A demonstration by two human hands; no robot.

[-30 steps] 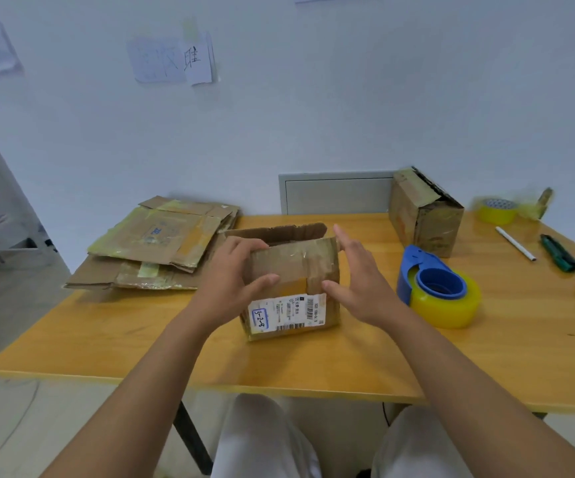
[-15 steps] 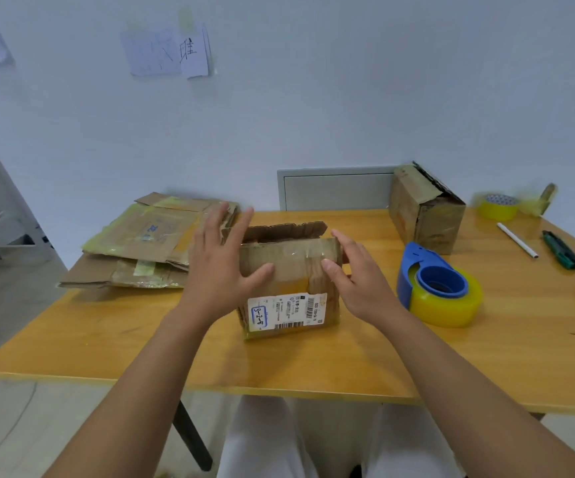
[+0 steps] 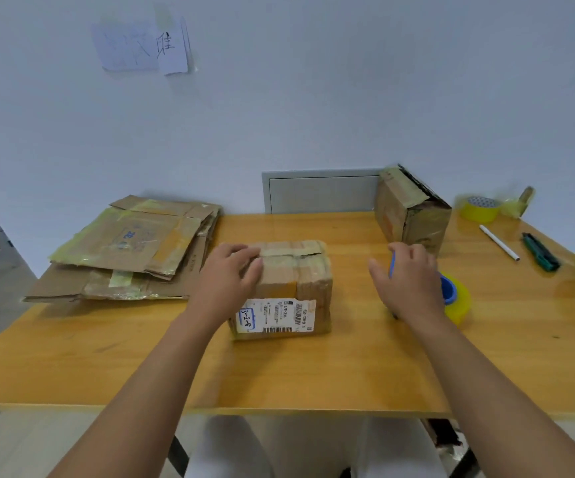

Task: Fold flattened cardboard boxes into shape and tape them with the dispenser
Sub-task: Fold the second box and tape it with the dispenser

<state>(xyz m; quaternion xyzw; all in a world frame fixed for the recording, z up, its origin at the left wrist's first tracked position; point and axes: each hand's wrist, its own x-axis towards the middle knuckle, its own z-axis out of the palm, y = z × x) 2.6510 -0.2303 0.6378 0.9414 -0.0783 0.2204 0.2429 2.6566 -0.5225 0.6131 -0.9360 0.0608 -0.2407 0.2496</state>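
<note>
Centre of counter [image 3: 313, 367]: cardboard box [image 3: 289, 288], flaps folded shut, seam untaped; left hand [image 3: 225, 288] presses flaps, fingers straight. Right: right hand [image 3: 408, 281], fingers relaxed, over tape dispenser [image 3: 455, 298]. Far right: taped box [image 3: 412, 212]. Left: flattened boxes [image 3: 134, 250], unfolded.

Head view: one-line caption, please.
Left hand presses box flaps closed; right hand reaches onto the tape dispenser.

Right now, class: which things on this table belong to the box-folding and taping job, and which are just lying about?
Job in hand:
- folded box, under left hand
- tape dispenser, under right hand
- flattened boxes

Lying about:
- spare tape roll
- white pen
- green marker
- finished box
</note>
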